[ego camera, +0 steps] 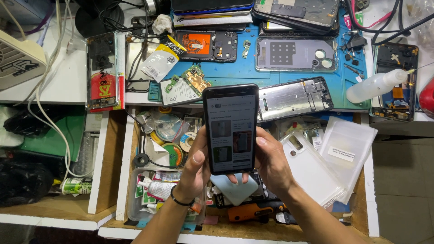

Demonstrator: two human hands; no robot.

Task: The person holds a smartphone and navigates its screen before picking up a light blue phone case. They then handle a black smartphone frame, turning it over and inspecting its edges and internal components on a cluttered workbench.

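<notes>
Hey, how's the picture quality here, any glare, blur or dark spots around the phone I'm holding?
Head view: even bright light, sharp throughout; the phone screen is lit and readable, without glare, between left hand and right hand; the left shelf lies in shadow; edges bow slightly from the wide lens.

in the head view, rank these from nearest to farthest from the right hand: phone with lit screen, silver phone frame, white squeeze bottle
1. Phone with lit screen: held in the right hand, to its left.
2. Silver phone frame: on the bench edge, just above the hand.
3. White squeeze bottle: far upper right on the bench.
</notes>
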